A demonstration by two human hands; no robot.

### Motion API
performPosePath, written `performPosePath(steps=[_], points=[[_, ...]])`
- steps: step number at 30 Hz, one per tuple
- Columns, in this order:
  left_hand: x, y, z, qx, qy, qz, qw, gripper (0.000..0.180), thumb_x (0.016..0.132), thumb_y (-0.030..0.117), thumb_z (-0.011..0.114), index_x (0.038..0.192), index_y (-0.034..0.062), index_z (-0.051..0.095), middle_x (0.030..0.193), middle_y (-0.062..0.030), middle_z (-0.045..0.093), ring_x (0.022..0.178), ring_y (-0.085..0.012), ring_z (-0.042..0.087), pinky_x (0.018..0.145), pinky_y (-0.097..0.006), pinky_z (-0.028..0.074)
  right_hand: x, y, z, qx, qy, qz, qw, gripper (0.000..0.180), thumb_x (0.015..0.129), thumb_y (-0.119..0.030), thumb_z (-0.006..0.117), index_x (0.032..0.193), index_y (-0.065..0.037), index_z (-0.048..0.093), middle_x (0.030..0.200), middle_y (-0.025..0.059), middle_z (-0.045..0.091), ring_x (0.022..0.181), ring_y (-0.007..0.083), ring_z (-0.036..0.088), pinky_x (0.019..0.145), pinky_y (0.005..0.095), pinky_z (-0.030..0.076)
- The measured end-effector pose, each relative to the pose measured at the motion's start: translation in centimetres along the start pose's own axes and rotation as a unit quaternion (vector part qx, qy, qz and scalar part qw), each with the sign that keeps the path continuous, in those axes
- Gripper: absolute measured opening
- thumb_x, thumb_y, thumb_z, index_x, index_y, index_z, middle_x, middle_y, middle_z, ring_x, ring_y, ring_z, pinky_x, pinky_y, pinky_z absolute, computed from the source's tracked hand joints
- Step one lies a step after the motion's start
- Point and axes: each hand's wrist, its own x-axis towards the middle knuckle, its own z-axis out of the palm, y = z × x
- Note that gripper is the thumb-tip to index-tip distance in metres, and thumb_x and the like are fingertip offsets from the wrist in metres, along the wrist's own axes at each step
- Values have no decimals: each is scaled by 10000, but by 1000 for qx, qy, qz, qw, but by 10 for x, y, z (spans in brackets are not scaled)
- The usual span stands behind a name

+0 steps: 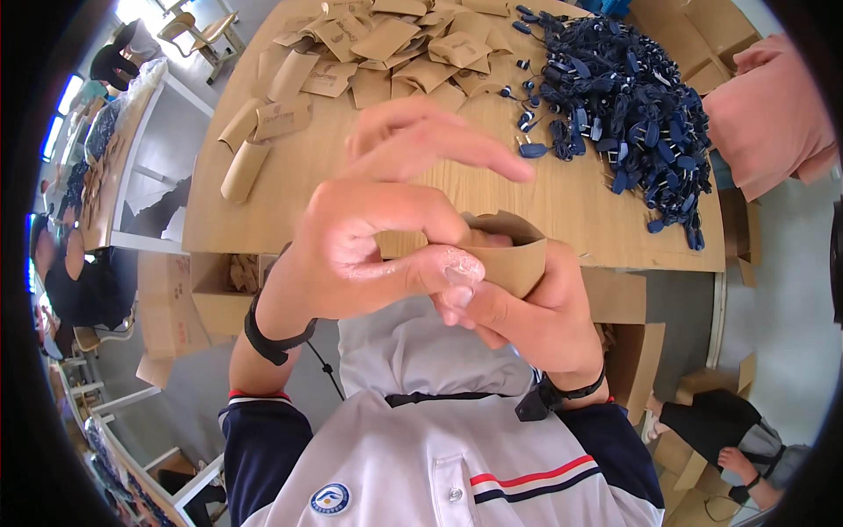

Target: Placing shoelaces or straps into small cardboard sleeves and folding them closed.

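We pinch an open brown paper sleeve (pixel 520 268), left hand (pixel 351 224) at its left rim, right hand (pixel 558 303) around its right

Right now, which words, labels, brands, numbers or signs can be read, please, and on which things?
None reads clearly.
Brown paper sleeves on the table: dark print, too small.
Round blue-and-white shirt badge: white emblem; rim lettering too small.
Brown cardboard box, lower left: red print, too blurred.
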Motion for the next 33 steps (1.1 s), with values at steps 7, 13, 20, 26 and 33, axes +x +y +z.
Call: performPosePath(steps=[7, 13, 20, 26, 33], points=[[-7, 3, 9, -52, -8, -65, 997, 289, 841, 302, 670, 727, 37, 660, 1126, -186, 597, 1108, -277, 483, 980, -456, 309, 5, 7, -2, -160, 96, 6, 982, 201, 884, -86, 670, 1035, 14, 584, 834, 35, 630, 734, 69, 564, 653, 235, 470], [-9, 13, 35, -220, 131, -237, 937, 230, 791, 204, 723, 911, 53, 596, 1274, -171, 453, 1147, -206, 450, 972, -322, 340, 23, 26, -8, -412, 184, -241, 859, 321, 759, -7, 730, 1042, -10, 577, 878, 155, 645, 785, 360, 639, 665, 356, 511], [-14, 16, 49, -559, -58, -401, 724, 789, 660, 142, 815, 1307, 57, 372, 1456, -163, 295, 1299, -213, 361, 1062, -356, 289, 10, 5, -35, -483, -122, -211, 841, 259, 687, 11, 772, 901, 18, 625, 837, 96, 647, 712, 144, 621, 607, 271, 474], [-21, 8, 39, -78, 127, -152, 977, 802, 625, 208, 846, 1286, 72, 411, 1353, -178, 465, 1159, -274, 518, 975, -366, 376, 8, 17, -27, -133, 44, -60, 988, 226, 900, -51, 596, 1122, -19, 567, 960, 66, 635, 880, 153, 617, 782, 289, 482], [-13, -8, 83, 205, 226, 117, 945, 460, 661, 58, 779, 956, 129, 434, 1142, -145, 638, 959, -300, 610, 798, -363, 441, 13, 36, -23, -85, 69, -206, 972, 287, 972, -61, 456, 1247, 13, 421, 1121, 80, 549, 1003, 141, 559, 862, 285, 456]])
